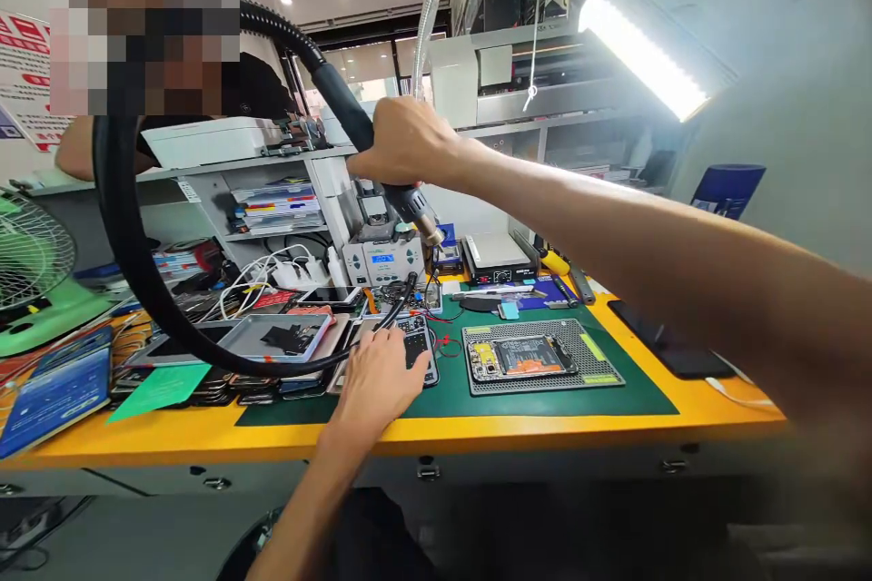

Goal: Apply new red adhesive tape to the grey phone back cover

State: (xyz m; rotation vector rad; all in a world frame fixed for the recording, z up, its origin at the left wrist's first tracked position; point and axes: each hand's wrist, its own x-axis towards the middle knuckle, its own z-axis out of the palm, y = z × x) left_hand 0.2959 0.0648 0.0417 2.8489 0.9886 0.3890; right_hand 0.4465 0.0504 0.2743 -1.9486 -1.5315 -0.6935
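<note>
My right hand (pixel 412 141) is raised above the desk, its fingers wrapped round a hot air gun (pixel 407 202). The metal nozzle points down toward the bench, and a thick black hose (pixel 113 218) loops from the handle out to the left. My left hand (pixel 374 377) lies palm down, fingers stretched and thumb apart, over a flat device with dark keys (pixel 419 349). Whether it presses on the device I cannot tell. An opened phone (pixel 524 357) with its battery exposed rests on a grey perforated pad (pixel 592 363), right of my left hand.
A soldering station with a blue display (pixel 382 261) stands behind. A green mat (pixel 647 395) covers part of the yellow desk. Stacked phones and trays (pixel 272 338) crowd the left, near a green fan (pixel 41 263). A bright lamp (pixel 640 54) hangs above; a person stands behind the shelf.
</note>
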